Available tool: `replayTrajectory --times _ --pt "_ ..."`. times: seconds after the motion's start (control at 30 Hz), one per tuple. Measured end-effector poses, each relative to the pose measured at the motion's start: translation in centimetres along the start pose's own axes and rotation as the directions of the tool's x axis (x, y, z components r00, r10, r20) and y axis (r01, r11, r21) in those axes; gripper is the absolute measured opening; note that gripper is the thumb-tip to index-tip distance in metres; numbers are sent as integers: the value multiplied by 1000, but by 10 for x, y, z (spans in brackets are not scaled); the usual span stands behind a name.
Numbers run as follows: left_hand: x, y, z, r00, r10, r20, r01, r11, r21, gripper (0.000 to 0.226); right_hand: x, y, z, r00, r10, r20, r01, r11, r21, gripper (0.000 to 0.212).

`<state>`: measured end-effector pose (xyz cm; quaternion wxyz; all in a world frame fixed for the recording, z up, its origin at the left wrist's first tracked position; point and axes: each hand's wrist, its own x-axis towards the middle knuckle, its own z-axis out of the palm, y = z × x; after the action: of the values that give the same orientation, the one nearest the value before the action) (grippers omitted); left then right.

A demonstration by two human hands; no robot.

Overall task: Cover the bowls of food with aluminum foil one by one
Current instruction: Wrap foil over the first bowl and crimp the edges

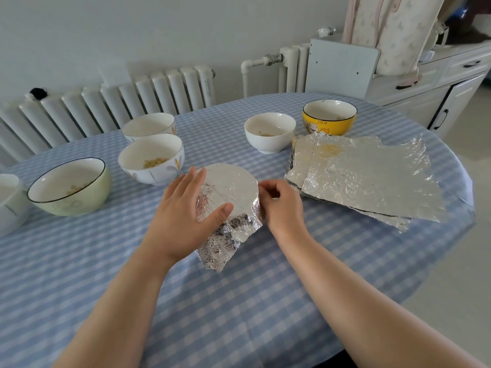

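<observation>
A bowl wrapped in aluminum foil (233,189) stands in the middle of the table, its top smooth and its sides crinkled. My left hand (183,216) lies flat against its left side, thumb across the foil top. My right hand (281,205) has curled fingers that pinch the foil at the bowl's right rim. A stack of loose foil sheets (372,176) lies to the right. Uncovered bowls with bits of food stand around: a green one (71,187), a white patterned one (151,158), another white one behind it (148,126), a plain white one (269,131) and a yellow one (329,116).
The round table carries a blue checked cloth (239,301). Part of one more white bowl (8,200) shows at the left edge. A radiator (106,104) runs along the wall behind, and white cabinets (430,83) stand at the back right.
</observation>
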<state>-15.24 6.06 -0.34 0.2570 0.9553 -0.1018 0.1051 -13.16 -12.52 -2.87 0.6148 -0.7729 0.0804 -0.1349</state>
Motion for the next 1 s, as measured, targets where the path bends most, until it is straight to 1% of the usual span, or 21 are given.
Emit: replayTrajectory --times 0.1,0.17,0.27,0.37,0.43,0.5,0.57,0.6,0.73,0.87,0.93,1.0 --pt "0 0 0 1000 -3 -3 3 1000 -5 108 -2 0 -1 996 -86 -30 83 992 -99 10" --pt "0 0 0 1000 -5 -1 5 1000 0 108 -4 -3 -3 993 -117 -36 111 986 -123 8" --pt "1 0 0 1000 -6 1 6 1000 9 107 -10 -6 -8 988 -155 -28 149 979 -140 15" --pt "0 0 1 1000 0 4 0 1000 15 106 -21 -7 -11 986 -164 11 164 973 -160 28" --pt "1 0 1 1000 3 -2 -3 1000 12 106 -27 -8 -12 987 -157 37 161 974 -162 33" --pt "1 1 1 1000 8 -8 -8 1000 17 106 -32 -10 -11 988 -138 64 146 977 -153 30" --pt "1 1 1 1000 11 -10 -11 1000 25 106 -35 -11 -8 988 -132 77 144 973 -182 41" --pt "1 1 2 1000 11 -9 -10 1000 28 106 -35 -11 -5 988 -130 81 143 971 -192 42" --pt "1 1 2 1000 4 -4 -3 999 33 106 -30 -9 0 990 -106 95 121 977 -177 40" --pt "0 3 1 1000 -9 3 9 1000 3 107 -27 -13 -4 985 -72 154 98 981 -169 40" --pt "0 3 1 1000 -16 1 16 1000 -1 107 -25 -15 -5 982 -55 179 88 979 -183 35" --pt "-1 4 1 1000 -18 -1 18 1000 -4 107 -25 -16 -4 982 -33 185 62 986 -152 29"
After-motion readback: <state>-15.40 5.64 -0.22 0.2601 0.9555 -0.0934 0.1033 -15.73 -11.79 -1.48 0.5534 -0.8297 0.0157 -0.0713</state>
